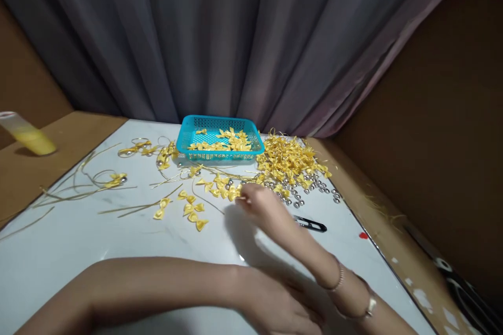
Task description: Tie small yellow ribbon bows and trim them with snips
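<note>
Crosswise, yellow bows (220, 189) extend leftward from the right hand (257, 203).

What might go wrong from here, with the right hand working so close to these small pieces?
The right hand is close to loose silver beads; a brush could scatter them.
The right forearm passes beside the black snips and might nudge them or get nicked.
The loose gold cords cross one another and could tangle.

Beyond my fingers hang gray-purple pleated fabric curtains (212, 36); beneath them lies a white marbled rectangular tabletop (129, 246).
</note>
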Demonstrator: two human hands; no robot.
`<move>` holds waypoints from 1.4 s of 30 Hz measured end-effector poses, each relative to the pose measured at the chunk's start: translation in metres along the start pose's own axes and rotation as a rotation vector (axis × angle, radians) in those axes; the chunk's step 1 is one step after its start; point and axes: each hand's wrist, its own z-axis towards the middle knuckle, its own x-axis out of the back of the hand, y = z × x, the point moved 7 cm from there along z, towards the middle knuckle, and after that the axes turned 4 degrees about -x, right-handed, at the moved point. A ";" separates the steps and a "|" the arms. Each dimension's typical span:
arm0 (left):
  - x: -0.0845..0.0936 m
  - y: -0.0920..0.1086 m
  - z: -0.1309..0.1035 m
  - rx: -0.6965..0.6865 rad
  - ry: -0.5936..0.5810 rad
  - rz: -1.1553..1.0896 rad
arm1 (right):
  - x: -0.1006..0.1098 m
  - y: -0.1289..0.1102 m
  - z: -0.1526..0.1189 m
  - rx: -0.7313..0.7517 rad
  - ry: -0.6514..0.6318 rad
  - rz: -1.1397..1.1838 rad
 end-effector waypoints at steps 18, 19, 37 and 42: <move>-0.005 -0.007 -0.008 -0.314 -0.117 0.354 | -0.018 0.084 -0.009 -0.447 -0.017 0.515; -0.004 -0.006 -0.009 -0.311 -0.112 0.370 | -0.020 0.087 -0.011 -0.508 -0.039 0.602; 0.000 -0.004 -0.010 -0.254 -0.074 0.401 | 0.004 0.098 -0.067 -0.678 -0.186 1.470; 0.002 -0.004 -0.011 -0.178 -0.040 0.220 | 0.041 0.113 -0.091 -0.603 -0.087 1.399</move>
